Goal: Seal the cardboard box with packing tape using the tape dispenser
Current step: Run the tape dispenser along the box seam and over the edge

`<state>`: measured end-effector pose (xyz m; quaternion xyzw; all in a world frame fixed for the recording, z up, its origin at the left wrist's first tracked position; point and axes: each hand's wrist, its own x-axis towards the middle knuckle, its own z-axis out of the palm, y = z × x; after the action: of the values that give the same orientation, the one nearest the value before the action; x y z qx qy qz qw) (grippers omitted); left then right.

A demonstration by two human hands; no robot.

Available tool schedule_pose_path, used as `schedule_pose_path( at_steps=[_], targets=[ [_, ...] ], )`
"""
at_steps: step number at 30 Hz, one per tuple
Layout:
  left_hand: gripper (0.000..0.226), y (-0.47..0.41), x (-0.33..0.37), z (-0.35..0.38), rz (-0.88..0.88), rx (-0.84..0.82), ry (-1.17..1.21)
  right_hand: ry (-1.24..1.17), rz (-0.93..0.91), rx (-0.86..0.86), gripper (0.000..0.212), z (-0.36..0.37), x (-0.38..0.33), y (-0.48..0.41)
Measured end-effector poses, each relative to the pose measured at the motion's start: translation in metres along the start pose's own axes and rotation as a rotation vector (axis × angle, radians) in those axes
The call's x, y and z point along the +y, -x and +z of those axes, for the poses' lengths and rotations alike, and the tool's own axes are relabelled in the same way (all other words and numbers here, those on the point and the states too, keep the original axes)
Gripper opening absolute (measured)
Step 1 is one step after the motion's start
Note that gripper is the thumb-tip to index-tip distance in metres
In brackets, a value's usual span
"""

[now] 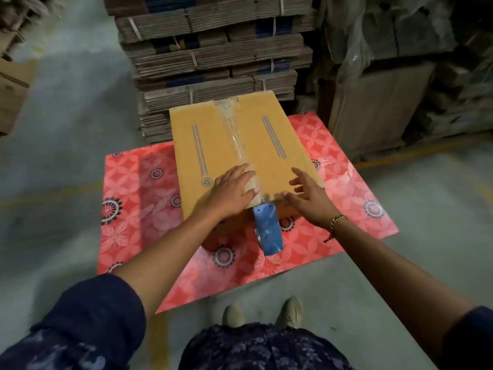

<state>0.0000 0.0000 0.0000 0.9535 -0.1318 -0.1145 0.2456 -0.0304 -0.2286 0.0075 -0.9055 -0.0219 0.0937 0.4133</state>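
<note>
So the cardboard box (213, 145) is shut, flaps down, so you can't see what's inside it. It sits on a red flowered mat (346, 198) spread on the concrete floor (66, 124), with its far end right up against a stack of bundled flat cartons (213, 57). The box is yellow-brown with a pair of bluish stripes printed on each flap and a small round recycling mark near your left hand (232, 191). A strip of clear packing tape (234, 134) runs down the centre seam from the far edge to the near one, a bit wrinkled and shiny.

Your left hand is flat on the lid, fingers spread, pressing on the tape at the near end and holding nothing. Your right hand (309, 199) is open wide too, fingers loose, just over the near right corner of the box. The blue tape dispenser (267, 231) hangs over the near edge between your two hands, against the front face of the box, the tape running up from it.
</note>
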Motion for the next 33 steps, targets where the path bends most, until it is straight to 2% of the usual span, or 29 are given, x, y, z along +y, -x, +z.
schedule_pose_path(
  at_steps=[3,5,9,12,16,20,29,33],
  targets=[
    [0.060,-0.003,-0.009,0.005,0.089,-0.061,-0.101,-0.006,0.053,0.012,0.078,0.015,0.008,0.010],
    [0.069,-0.004,-0.013,0.010,0.147,-0.121,-0.150,0.027,0.085,0.030,0.084,0.027,0.016,0.018],
    [0.093,-0.004,-0.022,0.020,0.299,-0.222,-0.327,0.027,0.120,0.133,0.081,0.052,0.022,0.037],
    [0.106,-0.003,-0.031,0.027,0.387,-0.277,-0.485,0.024,0.174,0.072,0.097,0.073,0.025,0.050],
    [0.111,-0.003,-0.039,0.033,0.422,-0.213,-0.572,0.034,0.227,-0.011,0.110,0.095,0.027,0.055],
    [0.108,-0.001,-0.040,0.035,0.425,-0.167,-0.577,0.038,0.254,-0.037,0.102,0.112,0.023,0.053],
    [0.100,-0.009,-0.052,0.036,0.460,-0.126,-0.541,-0.022,0.172,0.105,0.081,0.102,0.016,0.076],
    [0.095,-0.009,-0.051,0.037,0.452,-0.125,-0.511,-0.065,0.158,0.114,0.073,0.104,0.012,0.078]
  ],
)
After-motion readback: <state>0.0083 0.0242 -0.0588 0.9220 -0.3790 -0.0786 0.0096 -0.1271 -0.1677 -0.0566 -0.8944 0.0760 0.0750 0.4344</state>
